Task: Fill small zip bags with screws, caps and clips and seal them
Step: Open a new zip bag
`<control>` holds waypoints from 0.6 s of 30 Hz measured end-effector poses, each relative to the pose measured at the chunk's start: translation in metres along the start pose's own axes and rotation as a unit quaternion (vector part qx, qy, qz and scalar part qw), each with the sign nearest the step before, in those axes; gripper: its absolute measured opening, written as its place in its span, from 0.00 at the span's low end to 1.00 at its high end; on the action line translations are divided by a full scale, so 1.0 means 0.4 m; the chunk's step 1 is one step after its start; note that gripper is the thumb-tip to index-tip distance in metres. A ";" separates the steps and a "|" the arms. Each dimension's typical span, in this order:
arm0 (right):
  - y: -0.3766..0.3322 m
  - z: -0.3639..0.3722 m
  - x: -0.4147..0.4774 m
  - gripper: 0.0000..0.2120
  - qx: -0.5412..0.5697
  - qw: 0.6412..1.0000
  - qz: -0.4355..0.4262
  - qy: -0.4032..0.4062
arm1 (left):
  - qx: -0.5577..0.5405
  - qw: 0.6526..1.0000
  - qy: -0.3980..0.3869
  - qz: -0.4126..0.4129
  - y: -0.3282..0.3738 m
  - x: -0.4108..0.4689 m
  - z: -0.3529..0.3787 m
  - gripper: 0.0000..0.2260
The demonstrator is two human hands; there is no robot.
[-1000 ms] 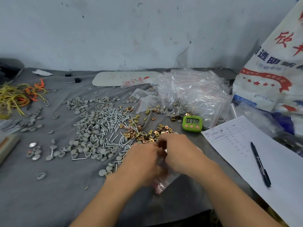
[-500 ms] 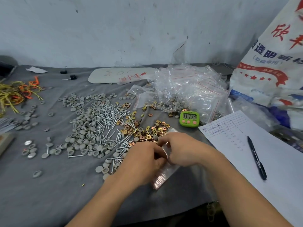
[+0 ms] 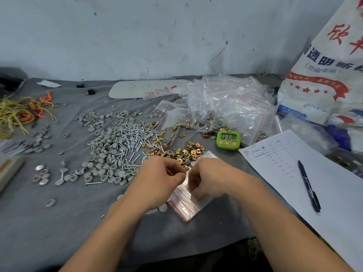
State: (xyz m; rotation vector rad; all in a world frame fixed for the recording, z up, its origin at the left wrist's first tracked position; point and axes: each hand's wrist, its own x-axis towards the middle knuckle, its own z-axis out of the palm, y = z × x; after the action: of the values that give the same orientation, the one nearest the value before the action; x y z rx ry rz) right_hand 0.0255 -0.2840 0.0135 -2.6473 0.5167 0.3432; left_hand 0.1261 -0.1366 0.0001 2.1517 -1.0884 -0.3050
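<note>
Both L hand (image 3: 161, 180) & R hand (image 3: 209, 179) pinch zip bags (image 3: 184, 206) beneath them.

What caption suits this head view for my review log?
Left hand and right hand pinch a zip bag stack on grey cloth, beside loose screws, caps and clips.

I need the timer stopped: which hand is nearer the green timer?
Right. The right hand is below and left of the green timer; the left hand is farther left.
</note>
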 end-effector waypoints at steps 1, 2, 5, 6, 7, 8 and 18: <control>-0.002 0.001 0.001 0.11 -0.005 1.000 0.004 0.002 | 0.011 0.999 -0.038 0.009 0.003 -0.006 -0.004 0.02; -0.004 0.002 0.002 0.11 -0.012 1.000 0.006 0.002 | 0.030 0.997 -0.073 0.020 0.006 -0.013 -0.003 0.04; -0.006 0.001 0.000 0.07 -0.016 1.000 0.003 0.003 | 0.109 0.986 -0.111 0.053 0.016 -0.021 0.013 0.12; -0.005 0.000 -0.003 0.07 -0.011 1.000 0.002 0.001 | 0.125 0.984 -0.112 0.059 0.019 -0.019 0.017 0.12; -0.004 -0.002 -0.007 0.08 -0.003 1.000 0.002 -0.003 | 0.132 0.983 -0.114 0.061 0.021 -0.015 0.020 0.11; -0.003 -0.004 -0.011 0.09 0.005 1.000 0.001 -0.007 | 0.135 0.982 -0.117 0.063 0.023 -0.011 0.021 0.10; -0.008 -0.015 -0.036 0.10 -0.008 1.000 0.001 -0.005 | 0.078 0.994 0.018 0.070 0.024 -0.007 0.063 0.05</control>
State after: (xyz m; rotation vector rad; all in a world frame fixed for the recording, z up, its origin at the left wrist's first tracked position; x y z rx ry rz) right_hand 0.0149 -0.2796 0.0246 -2.6592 0.5154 0.3626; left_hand 0.1061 -0.1503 -0.0119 2.1939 -1.2703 -0.1192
